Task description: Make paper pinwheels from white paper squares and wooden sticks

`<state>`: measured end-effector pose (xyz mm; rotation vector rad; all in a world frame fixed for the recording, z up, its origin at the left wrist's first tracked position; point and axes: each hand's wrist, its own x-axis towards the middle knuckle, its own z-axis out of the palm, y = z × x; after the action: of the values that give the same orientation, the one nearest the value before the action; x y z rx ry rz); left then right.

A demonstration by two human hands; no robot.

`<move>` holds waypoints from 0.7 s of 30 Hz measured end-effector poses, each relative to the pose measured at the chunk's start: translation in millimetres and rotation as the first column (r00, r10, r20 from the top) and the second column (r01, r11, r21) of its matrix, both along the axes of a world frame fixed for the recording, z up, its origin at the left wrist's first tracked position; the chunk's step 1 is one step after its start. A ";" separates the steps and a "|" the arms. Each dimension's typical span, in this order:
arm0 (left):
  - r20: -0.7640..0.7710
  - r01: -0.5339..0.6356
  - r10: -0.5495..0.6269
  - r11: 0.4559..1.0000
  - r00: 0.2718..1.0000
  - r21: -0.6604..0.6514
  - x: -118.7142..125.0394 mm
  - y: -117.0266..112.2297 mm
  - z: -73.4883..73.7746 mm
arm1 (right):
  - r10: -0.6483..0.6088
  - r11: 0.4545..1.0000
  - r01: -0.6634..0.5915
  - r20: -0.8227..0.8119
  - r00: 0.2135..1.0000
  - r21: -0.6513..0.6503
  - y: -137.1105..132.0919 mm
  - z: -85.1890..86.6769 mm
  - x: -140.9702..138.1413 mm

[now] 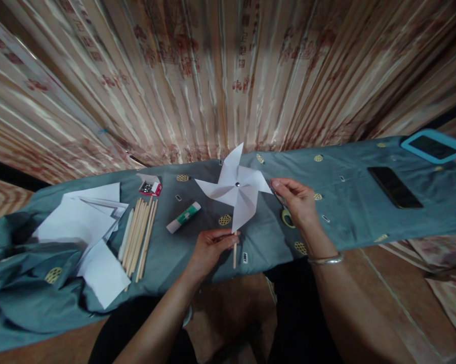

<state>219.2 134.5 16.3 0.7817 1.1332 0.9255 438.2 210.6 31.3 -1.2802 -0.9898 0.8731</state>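
A white paper pinwheel (246,194) with a shiny pin at its hub stands upright in front of me. Its thin wooden stick (235,258) is pinched in my left hand (212,247), just below the lowest blade. My right hand (294,197) has thumb and fingers closed at the tip of the right blade. Scissors with green handles (287,218) lie on the cloth beside my right hand, partly hidden by it. A glue stick (183,217) with a green label lies left of the pinwheel.
On the left, several wooden sticks (136,237) lie near white paper sheets (74,220). An opened small box of metal pins (150,186) stands behind them. A phone (395,187) and a blue-framed device (434,146) rest at the right on the green cloth (349,202). Curtains (220,76) hang behind.
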 end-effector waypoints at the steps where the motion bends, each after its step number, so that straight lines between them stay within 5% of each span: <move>1: -0.001 0.002 -0.002 1.000 1.000 -0.002 0.2 0.1 0.3 | 0.011 1.000 -0.011 0.009 1.000 -0.007 -0.3 -0.1 -0.5; 21: -0.026 -0.012 0.012 1.000 1.000 0.009 -1.3 0.9 0.9 | 0.080 0.993 -0.079 0.011 0.997 -0.082 -2.5 3.5 -5.3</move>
<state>217.9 135.4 17.2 0.7962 1.1583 0.9334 433.0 208.1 34.9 -1.3240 -1.0313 0.9758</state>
